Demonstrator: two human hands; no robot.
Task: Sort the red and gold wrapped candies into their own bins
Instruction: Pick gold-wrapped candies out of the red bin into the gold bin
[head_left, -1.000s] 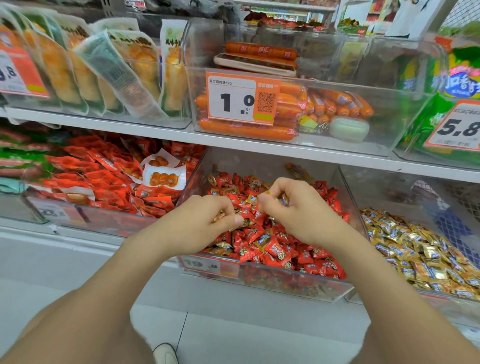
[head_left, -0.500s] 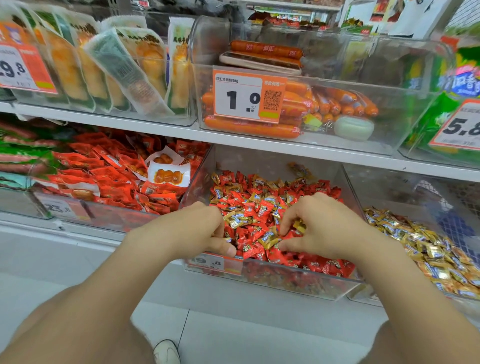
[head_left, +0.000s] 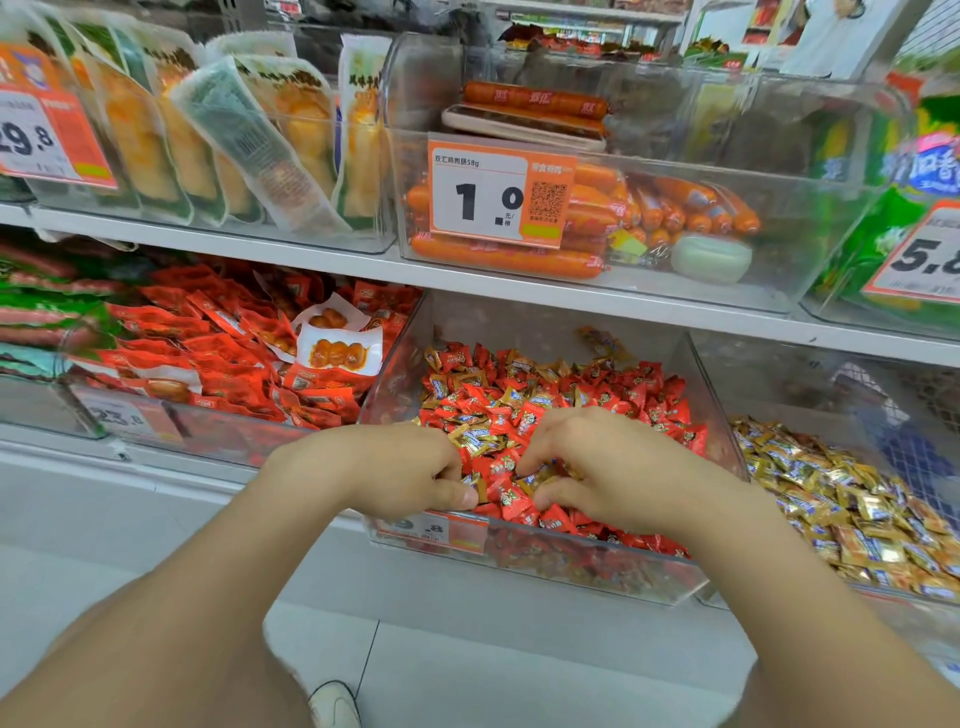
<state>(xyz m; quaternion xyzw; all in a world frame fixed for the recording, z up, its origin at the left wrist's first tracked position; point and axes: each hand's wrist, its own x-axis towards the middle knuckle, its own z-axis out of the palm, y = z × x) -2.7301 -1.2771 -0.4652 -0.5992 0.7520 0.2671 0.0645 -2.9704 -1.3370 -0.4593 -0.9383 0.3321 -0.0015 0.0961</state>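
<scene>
1. Fingers (head_left: 448, 467) of the left hand (head_left: 395, 467) are curled down into the candy at the front left of the red bin (head_left: 400, 364). I cannot tell if they hold any.
2. Close beside it, at the front middle of the red bin, is the right hand (head_left: 623, 467). The two hands do not touch. Its fingers (head_left: 530, 457) are bent, and the thumb and first finger pinch a gold candy (head_left: 539, 475).
3. Red candies (head_left: 545, 395) fill the red bin.
4. Some gold candies (head_left: 470, 435) are mixed in with them, mostly in the middle of the red bin, just behind the hands.
5. Just right of the red bin stands the gold bin (head_left: 779, 379). A gold pile (head_left: 841, 493) lies in it.
6. On the front wall of the red bin, under the left hand, sits a price tag (head_left: 441, 530).
7. Red snack packs (head_left: 208, 353) lie in the bin just left of the red bin.
8. Over the red bin runs a white shelf (head_left: 519, 283). Orange sausages (head_left: 504, 257) lie in a clear bin on it, right above the red bin.
9. One white shoe (head_left: 335, 704) shows on the floor below the red bin.
</scene>
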